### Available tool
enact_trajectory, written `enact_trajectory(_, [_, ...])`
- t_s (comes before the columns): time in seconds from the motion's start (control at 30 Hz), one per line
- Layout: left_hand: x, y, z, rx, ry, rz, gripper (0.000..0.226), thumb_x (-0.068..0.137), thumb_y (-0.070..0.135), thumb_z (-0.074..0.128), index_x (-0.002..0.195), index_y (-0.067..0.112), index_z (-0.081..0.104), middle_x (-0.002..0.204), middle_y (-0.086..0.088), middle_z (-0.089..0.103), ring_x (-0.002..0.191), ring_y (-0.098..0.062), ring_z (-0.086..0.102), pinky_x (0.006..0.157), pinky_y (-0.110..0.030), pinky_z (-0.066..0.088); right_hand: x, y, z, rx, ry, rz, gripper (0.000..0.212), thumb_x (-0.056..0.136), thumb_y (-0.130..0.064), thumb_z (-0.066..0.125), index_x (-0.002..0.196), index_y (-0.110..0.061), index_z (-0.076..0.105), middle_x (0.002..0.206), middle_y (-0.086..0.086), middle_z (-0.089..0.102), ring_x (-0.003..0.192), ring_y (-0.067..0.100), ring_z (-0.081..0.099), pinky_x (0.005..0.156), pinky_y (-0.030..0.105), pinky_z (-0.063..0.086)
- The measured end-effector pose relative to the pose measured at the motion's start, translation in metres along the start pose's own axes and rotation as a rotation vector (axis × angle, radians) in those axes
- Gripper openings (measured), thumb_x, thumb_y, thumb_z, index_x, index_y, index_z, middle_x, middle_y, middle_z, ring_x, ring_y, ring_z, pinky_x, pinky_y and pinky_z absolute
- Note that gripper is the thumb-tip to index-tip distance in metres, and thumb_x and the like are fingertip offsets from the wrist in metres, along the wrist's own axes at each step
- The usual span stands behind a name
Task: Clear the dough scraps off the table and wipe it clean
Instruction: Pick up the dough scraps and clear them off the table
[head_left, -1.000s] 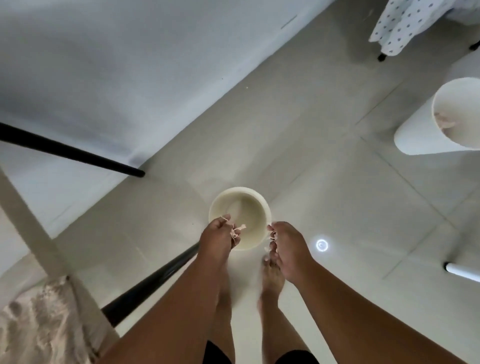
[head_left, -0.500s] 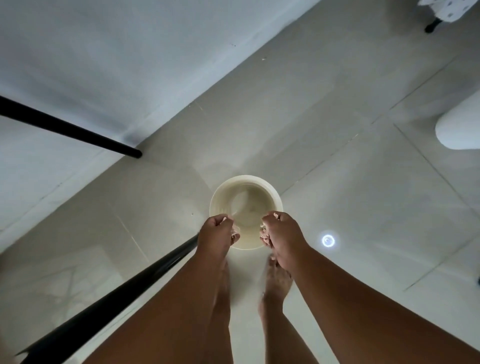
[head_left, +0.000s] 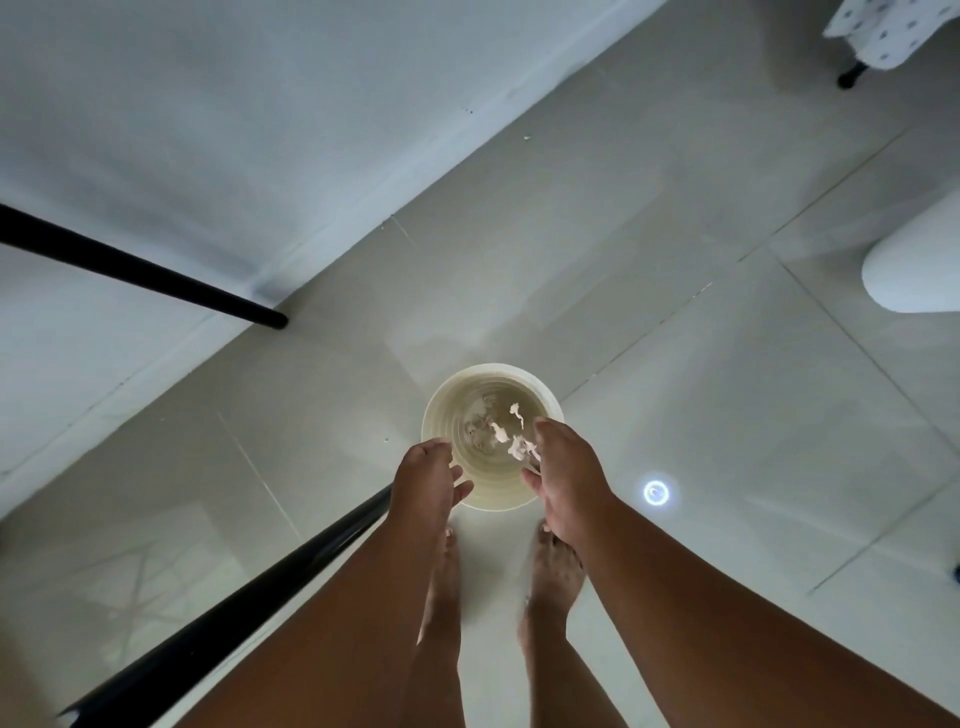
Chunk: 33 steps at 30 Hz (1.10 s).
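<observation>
From the head view we look straight down: our left hand (head_left: 427, 480) and right hand (head_left: 563, 475) hover over a pale bin (head_left: 491, 496) on the tiled floor (head_left: 675, 415), both with fingers loosely spread, holding nothing. Pale dough scraps (head_left: 514, 441) show just beside our right fingertips, inside the bin's rim, with more lying at the bottom.

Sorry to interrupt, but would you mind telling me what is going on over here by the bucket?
A person stands barefoot over a round cream plastic bucket on the pale tiled floor. Both hands are above its rim: the left hand has its fingers spread and holds nothing, and the right hand is also opening. Pale dough scraps are dropping into the bucket, where more bits already lie.
</observation>
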<state>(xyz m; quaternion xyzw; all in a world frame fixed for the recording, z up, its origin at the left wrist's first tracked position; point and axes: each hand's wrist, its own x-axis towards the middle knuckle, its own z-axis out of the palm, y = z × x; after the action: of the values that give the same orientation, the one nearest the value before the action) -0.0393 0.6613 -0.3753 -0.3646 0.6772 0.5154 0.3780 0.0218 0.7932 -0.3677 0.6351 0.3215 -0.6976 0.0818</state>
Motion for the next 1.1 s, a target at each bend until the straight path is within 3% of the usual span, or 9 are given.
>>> enact_trajectory(0.13, [-0.006, 0.006, 0.002, 0.003, -0.001, 0.009, 0.018, 0.104, 0.017, 0.051, 0.121, 0.015, 0.058, 0.118, -0.007, 0.061, 0.111, -0.026, 0.064, 0.072, -0.035, 0.058, -0.004, -0.003, -0.001, 0.035, -0.012, 0.007, 0.018, 0.105, -0.039, 0.052, 0.104, -0.030, 0.067, 0.109, -0.013, 0.059, 0.107, 0.012, 0.053, 0.095, 0.039, 0.048])
enact_trajectory(0.23, [-0.008, 0.010, 0.003, 0.003, -0.012, 0.020, 0.018, 0.104, 0.017, 0.051, 0.121, 0.016, 0.058, 0.118, -0.008, 0.062, 0.111, -0.026, 0.065, 0.074, -0.036, 0.058, -0.008, -0.006, -0.001, 0.070, -0.054, 0.016, 0.045, 0.107, -0.050, 0.042, 0.140, -0.024, 0.058, 0.127, -0.009, 0.053, 0.121, 0.015, 0.048, 0.108, 0.046, 0.041])
enact_trajectory(0.33, [-0.008, 0.010, 0.003, 0.025, -0.023, 0.039, 0.018, 0.104, 0.018, 0.051, 0.120, 0.018, 0.059, 0.119, -0.007, 0.063, 0.110, -0.024, 0.066, 0.077, -0.036, 0.059, -0.014, -0.007, -0.001, 0.138, -0.094, 0.022, 0.053, 0.108, -0.051, 0.036, 0.149, -0.020, 0.051, 0.149, -0.001, 0.050, 0.139, 0.023, 0.047, 0.115, 0.051, 0.038])
enact_trajectory(0.5, [-0.004, 0.006, 0.005, 0.029, -0.040, 0.047, 0.013, 0.103, 0.016, 0.052, 0.102, 0.023, 0.062, 0.115, -0.005, 0.065, 0.105, -0.021, 0.068, 0.077, -0.036, 0.059, -0.005, 0.000, 0.002, 0.232, -0.051, 0.014, 0.039, 0.107, -0.021, 0.048, 0.143, -0.009, 0.054, 0.144, 0.012, 0.058, 0.126, 0.026, 0.060, 0.112, 0.047, 0.047])
enact_trajectory(0.67, [0.000, -0.001, 0.008, 0.030, -0.053, 0.059, 0.014, 0.103, 0.017, 0.051, 0.100, 0.024, 0.062, 0.115, -0.005, 0.065, 0.104, -0.020, 0.067, 0.076, -0.035, 0.059, 0.006, 0.012, 0.004, 0.142, -0.101, -0.036, 0.048, 0.106, 0.001, 0.040, 0.153, -0.009, 0.041, 0.151, 0.013, 0.050, 0.128, 0.023, 0.060, 0.112, 0.039, 0.048])
enact_trajectory(0.83, [0.006, -0.004, 0.006, 0.031, -0.058, 0.061, 0.013, 0.104, 0.019, 0.051, 0.100, 0.026, 0.062, 0.114, -0.003, 0.066, 0.104, -0.020, 0.068, 0.073, -0.033, 0.058, 0.006, 0.017, 0.002, 0.126, -0.078, -0.054, 0.040, 0.098, 0.013, 0.051, 0.129, -0.013, 0.055, 0.133, 0.016, 0.063, 0.122, 0.026, 0.064, 0.086, 0.032, 0.061])
enact_trajectory(0.9, [0.008, -0.004, 0.005, 0.034, -0.063, 0.058, 0.014, 0.104, 0.019, 0.050, 0.100, 0.026, 0.061, 0.114, -0.003, 0.067, 0.104, -0.020, 0.068, 0.073, -0.033, 0.058, 0.005, 0.015, 0.001, 0.096, -0.053, -0.068, 0.038, 0.098, 0.004, 0.059, 0.133, -0.011, 0.056, 0.127, 0.017, 0.064, 0.115, 0.027, 0.067, 0.082, 0.034, 0.064])
enact_trajectory(1.0, [0.010, -0.005, 0.005, 0.032, -0.069, 0.051, 0.013, 0.104, 0.020, 0.051, 0.101, 0.026, 0.062, 0.114, -0.004, 0.068, 0.105, -0.021, 0.069, 0.076, -0.034, 0.058, 0.005, 0.011, 0.001, 0.080, -0.067, -0.020, 0.021, 0.106, -0.022, 0.053, 0.124, -0.013, 0.061, 0.133, 0.012, 0.065, 0.116, 0.027, 0.067, 0.098, 0.050, 0.057])
enact_trajectory(1.1, [0.011, -0.007, 0.007, 0.027, -0.081, 0.036, 0.015, 0.103, 0.018, 0.051, 0.104, 0.024, 0.065, 0.112, -0.004, 0.070, 0.103, -0.020, 0.070, 0.075, -0.033, 0.058, 0.008, 0.010, -0.001, 0.132, -0.112, 0.026, 0.045, 0.109, -0.047, 0.040, 0.135, -0.015, 0.058, 0.147, 0.007, 0.057, 0.132, 0.032, 0.057, 0.110, 0.055, 0.046])
